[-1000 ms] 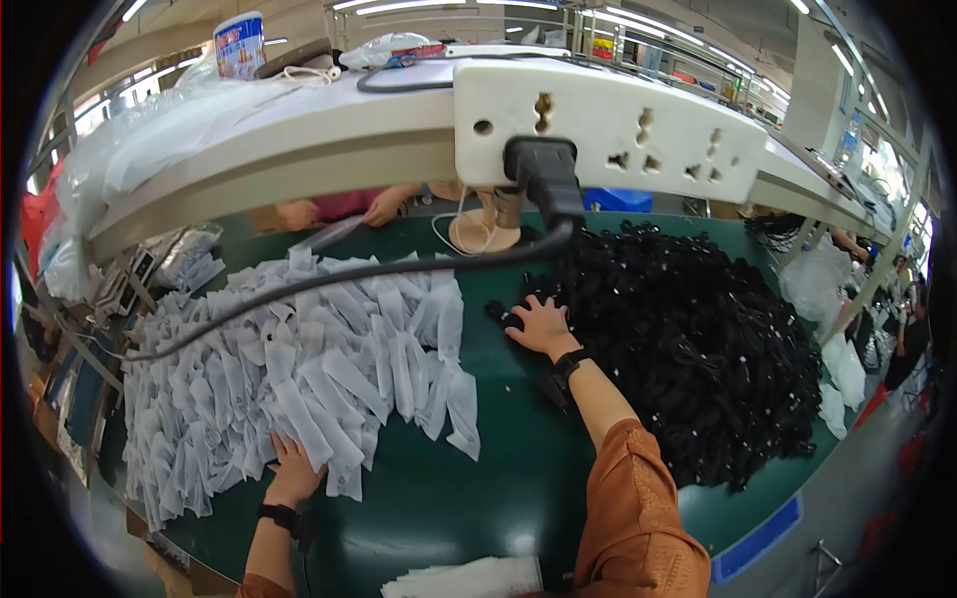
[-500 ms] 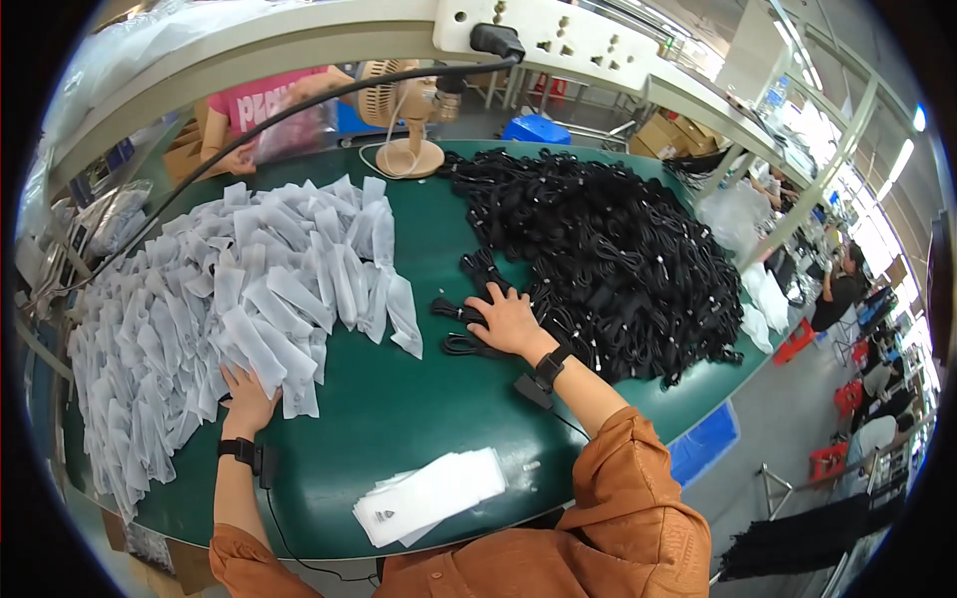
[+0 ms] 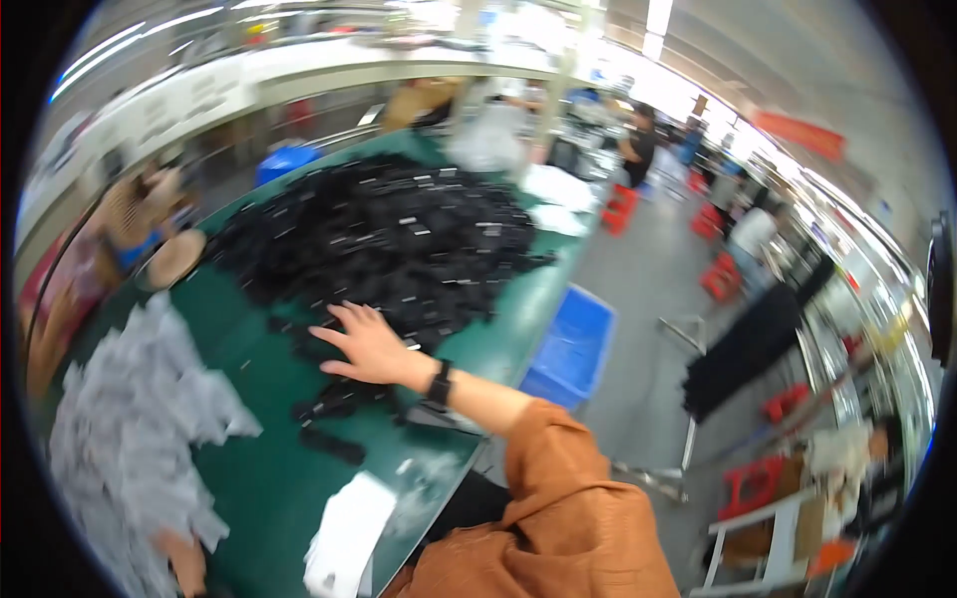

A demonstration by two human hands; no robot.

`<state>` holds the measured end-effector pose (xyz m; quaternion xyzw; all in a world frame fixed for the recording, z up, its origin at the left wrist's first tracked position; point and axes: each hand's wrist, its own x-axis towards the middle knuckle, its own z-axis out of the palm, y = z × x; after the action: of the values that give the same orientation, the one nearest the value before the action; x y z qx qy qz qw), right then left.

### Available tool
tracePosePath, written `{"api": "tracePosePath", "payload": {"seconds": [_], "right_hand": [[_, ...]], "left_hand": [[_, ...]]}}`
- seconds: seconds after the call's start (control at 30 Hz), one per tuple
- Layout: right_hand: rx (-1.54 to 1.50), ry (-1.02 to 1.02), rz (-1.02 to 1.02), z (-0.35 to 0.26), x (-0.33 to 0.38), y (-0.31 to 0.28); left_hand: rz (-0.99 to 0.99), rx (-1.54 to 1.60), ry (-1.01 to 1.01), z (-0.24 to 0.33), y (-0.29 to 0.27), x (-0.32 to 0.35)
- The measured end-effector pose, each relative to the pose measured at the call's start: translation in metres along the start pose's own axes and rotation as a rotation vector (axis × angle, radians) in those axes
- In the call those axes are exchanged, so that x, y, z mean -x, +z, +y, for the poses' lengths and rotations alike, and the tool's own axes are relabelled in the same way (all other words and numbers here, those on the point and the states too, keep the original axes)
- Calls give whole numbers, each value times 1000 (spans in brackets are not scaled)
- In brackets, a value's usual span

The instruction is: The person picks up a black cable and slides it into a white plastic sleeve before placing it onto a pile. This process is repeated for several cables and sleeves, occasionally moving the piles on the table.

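My right hand (image 3: 369, 345) is open, its fingers spread, at the near edge of a large heap of black coiled cords (image 3: 389, 224). A few loose black cord bundles (image 3: 334, 446) lie on the green table just nearer to me than that hand. At the lower left, my left hand (image 3: 181, 560) is against a pile of pale frosted plastic pouches (image 3: 135, 419). Its fingers are smeared and partly hidden, so I cannot make out a grip. A stack of flat white bags (image 3: 349, 533) lies near the table's front edge.
A beige fan (image 3: 140, 214) stands at the table's far left, with another person's arm (image 3: 50, 334) beyond. Off the table's right edge sits a blue bin (image 3: 571, 349). Red stools (image 3: 620, 207) and a black-draped rack (image 3: 748, 344) stand further right.
The view has swung to the right, blurring the picture, so the table now appears further left. My right hand's fingers are spread wider. My left hand is now near the lower left rim.
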<state>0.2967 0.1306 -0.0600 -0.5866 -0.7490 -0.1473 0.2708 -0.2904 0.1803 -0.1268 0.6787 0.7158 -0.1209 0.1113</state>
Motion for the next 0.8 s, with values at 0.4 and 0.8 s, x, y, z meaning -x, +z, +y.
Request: {"api": "tracePosePath", "payload": {"seconds": [0.4,0.8], "right_hand": [[182,271,-209,29,-40,33],[121,138,-250,-9,-23,60]], "left_hand": [[453,-122,293,-66,-31,-20],[391,287,709,128,-53,182]]}}
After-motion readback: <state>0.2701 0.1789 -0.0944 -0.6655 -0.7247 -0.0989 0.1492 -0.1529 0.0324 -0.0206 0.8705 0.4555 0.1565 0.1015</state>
